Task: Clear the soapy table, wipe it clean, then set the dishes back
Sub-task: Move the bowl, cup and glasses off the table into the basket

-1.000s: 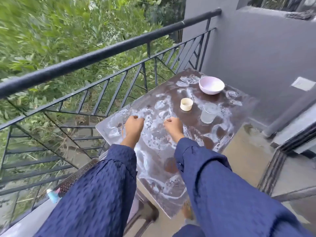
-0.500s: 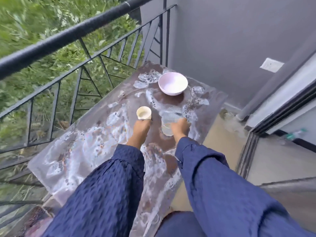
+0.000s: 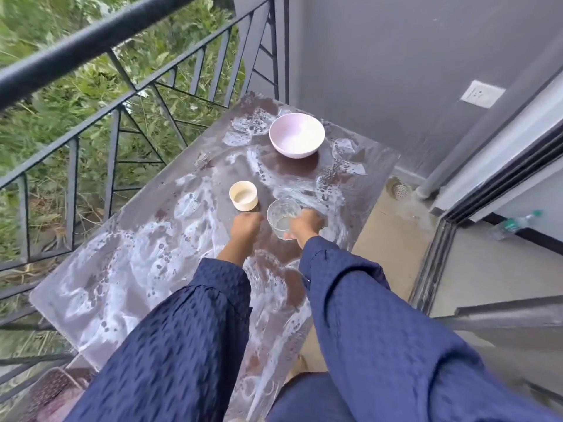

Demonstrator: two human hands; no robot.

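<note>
A brown table (image 3: 146, 269) streaked with white soap foam stands on a balcony. A pale pink bowl (image 3: 296, 134) sits at its far end. A small cream cup (image 3: 243, 195) stands mid-table. My right hand (image 3: 306, 224) is wrapped around a clear glass (image 3: 281, 216) holding a little liquid. My left hand (image 3: 245, 225) hovers just in front of the cream cup, fingers curled, holding nothing. Blue sleeves cover both arms.
A black metal railing (image 3: 122, 95) runs along the table's left side, greenery beyond. A grey wall with a socket (image 3: 482, 93) is behind. A floor drain (image 3: 399, 190) and sliding-door track lie right; a plastic bottle (image 3: 515, 223) lies on the floor inside.
Both hands moved forward from the table's near part to the dishes. The right hand has closed around the glass; the left has come up to the cream cup.
</note>
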